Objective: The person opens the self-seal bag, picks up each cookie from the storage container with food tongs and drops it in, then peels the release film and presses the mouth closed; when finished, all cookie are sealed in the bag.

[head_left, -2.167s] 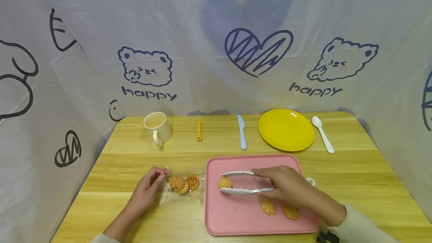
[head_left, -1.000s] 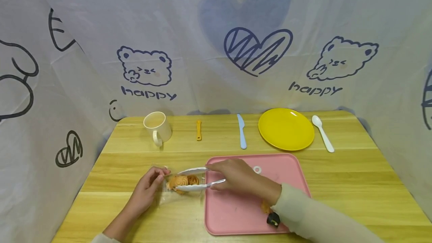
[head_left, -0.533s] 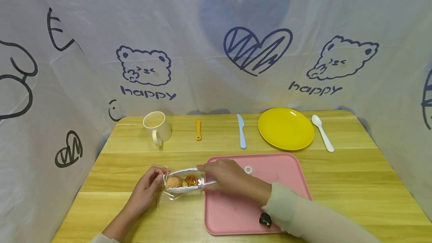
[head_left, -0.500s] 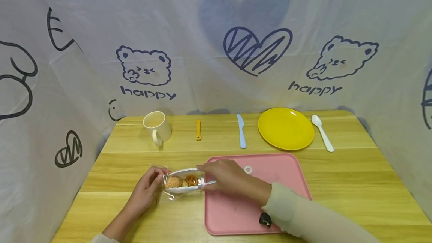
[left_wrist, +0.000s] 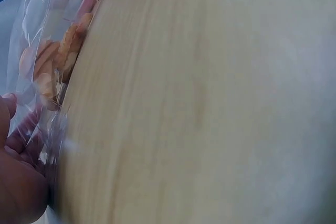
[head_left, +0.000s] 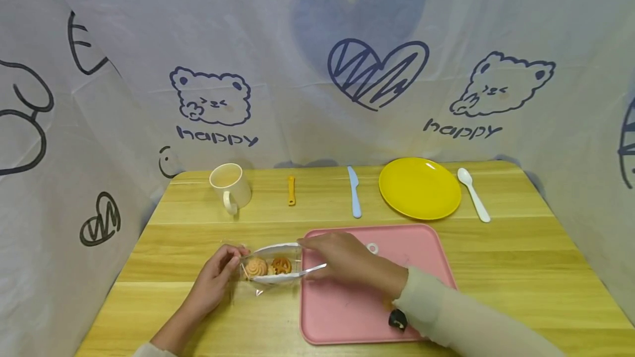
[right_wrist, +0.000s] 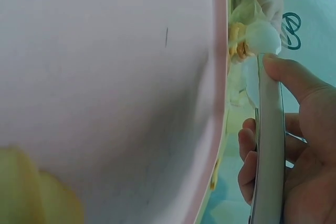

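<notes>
My left hand (head_left: 215, 277) pinches the end of a clear plastic bag (head_left: 258, 292) lying on the table, left of the pink tray. Inside it, a swirl cookie (head_left: 256, 266) sits over other cookies, beside a small pretzel (head_left: 281, 265). My right hand (head_left: 344, 258) grips metal tongs (head_left: 313, 269) with pale scalloped tips, thumb along one arm in the right wrist view. Those tips reach in at the bag's right end, spread apart on either side of the cookies. The left wrist view shows the bag (left_wrist: 50, 40) and stacked cookies (left_wrist: 52, 61) edge-on.
The pink tray (head_left: 342, 318) lies under my right forearm, which hides most cookies on it; a yellow cookie (right_wrist: 31, 192) shows in the right wrist view. Along the back stand a cream mug (head_left: 233, 186), yellow handle-like piece (head_left: 291, 190), blue knife (head_left: 355, 194), yellow plate (head_left: 419, 189) and white spoon (head_left: 473, 194).
My right hand has carried the swirl cookie in the tongs leftward from the tray into the bag. Since half a second ago, the tongs have spread wider and drawn slightly right; the cookie stays.
</notes>
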`<state>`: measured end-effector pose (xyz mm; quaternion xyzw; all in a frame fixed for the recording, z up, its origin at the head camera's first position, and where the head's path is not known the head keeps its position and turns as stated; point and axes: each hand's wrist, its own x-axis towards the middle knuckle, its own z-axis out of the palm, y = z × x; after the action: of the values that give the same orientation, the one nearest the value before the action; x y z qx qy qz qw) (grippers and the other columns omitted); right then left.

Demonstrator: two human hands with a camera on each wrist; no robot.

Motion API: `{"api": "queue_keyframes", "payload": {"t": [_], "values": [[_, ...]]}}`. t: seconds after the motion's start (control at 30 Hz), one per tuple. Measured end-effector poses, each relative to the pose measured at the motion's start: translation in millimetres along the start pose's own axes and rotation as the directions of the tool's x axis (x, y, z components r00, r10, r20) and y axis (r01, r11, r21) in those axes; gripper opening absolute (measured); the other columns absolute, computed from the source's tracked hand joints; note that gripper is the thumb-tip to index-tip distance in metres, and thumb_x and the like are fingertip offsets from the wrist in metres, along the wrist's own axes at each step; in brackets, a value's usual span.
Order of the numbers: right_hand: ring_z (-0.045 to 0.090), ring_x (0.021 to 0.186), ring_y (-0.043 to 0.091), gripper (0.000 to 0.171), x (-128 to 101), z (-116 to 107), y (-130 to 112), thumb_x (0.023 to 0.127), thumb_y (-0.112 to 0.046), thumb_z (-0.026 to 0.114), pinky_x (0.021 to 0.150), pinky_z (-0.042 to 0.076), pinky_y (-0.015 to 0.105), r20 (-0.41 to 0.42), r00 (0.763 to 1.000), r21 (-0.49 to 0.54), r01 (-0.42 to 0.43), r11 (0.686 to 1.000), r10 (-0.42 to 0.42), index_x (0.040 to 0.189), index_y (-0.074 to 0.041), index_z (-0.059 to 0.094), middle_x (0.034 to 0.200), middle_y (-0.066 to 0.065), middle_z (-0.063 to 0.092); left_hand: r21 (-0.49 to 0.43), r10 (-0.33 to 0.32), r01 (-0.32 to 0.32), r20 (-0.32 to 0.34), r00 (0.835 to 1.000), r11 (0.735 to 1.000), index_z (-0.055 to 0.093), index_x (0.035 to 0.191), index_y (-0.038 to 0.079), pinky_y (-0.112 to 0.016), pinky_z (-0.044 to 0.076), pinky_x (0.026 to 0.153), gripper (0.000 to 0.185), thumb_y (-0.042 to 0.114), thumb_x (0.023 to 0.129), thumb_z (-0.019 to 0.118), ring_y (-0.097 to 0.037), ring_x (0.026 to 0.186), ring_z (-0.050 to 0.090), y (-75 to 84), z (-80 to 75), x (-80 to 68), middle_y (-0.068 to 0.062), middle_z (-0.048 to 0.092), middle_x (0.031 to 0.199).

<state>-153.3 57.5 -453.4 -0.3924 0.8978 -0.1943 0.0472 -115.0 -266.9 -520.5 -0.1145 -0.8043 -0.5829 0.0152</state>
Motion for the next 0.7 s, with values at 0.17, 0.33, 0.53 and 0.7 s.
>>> {"api": "queue_keyframes", "payload": {"t": [0.17,0.33,0.53,0.7], "values": [[0.064,0.124,0.021,0.069,-7,-5,6,0.087,-0.047,0.081,0.103,0.054,0.044,0.006,1.0,-0.008,-0.014,1.0,0.014,0.146,-0.016,0.059,0.14,0.0,0.066,-0.001,-0.004,0.004,0.003,1.0,1.0,0.055,0.104,-0.005,-0.007,0.04,0.106,0.017,0.01,0.11,0.048,0.0,0.125,0.054,1.6,0.1,0.0,-0.026,0.064,0.123],[0.067,0.118,0.02,0.071,-16,-8,12,0.084,-0.046,0.084,0.097,0.057,0.043,0.002,0.999,-0.013,-0.034,0.999,0.034,0.144,-0.017,0.061,0.137,-0.001,0.068,0.002,-0.015,0.015,0.004,1.0,1.0,0.055,0.105,-0.004,-0.007,0.04,0.106,0.017,0.011,0.11,0.048,0.0,0.125,0.054,2.3,0.1,-0.6,-0.026,0.064,0.124],[0.065,0.122,0.022,0.072,-33,-12,18,0.084,-0.046,0.085,0.103,0.054,0.045,-0.001,0.997,0.026,-0.073,0.997,0.073,0.144,-0.015,0.061,0.141,-0.001,0.065,0.002,-0.004,0.004,-0.003,1.0,1.0,0.055,0.105,-0.005,-0.007,0.04,0.106,0.017,0.009,0.11,0.048,0.0,0.124,0.054,1.0,0.3,-0.4,-0.026,0.064,0.123],[0.064,0.123,0.023,0.073,-51,-18,23,0.085,-0.045,0.085,0.104,0.053,0.046,-0.014,0.996,0.05,-0.092,0.994,0.093,0.146,-0.015,0.06,0.142,0.0,0.064,-0.001,0.01,-0.01,-0.004,1.0,1.0,0.055,0.105,-0.005,-0.008,0.04,0.106,0.016,0.008,0.109,0.048,-0.001,0.124,0.055,-0.6,0.6,-0.3,-0.026,0.065,0.122]]}}
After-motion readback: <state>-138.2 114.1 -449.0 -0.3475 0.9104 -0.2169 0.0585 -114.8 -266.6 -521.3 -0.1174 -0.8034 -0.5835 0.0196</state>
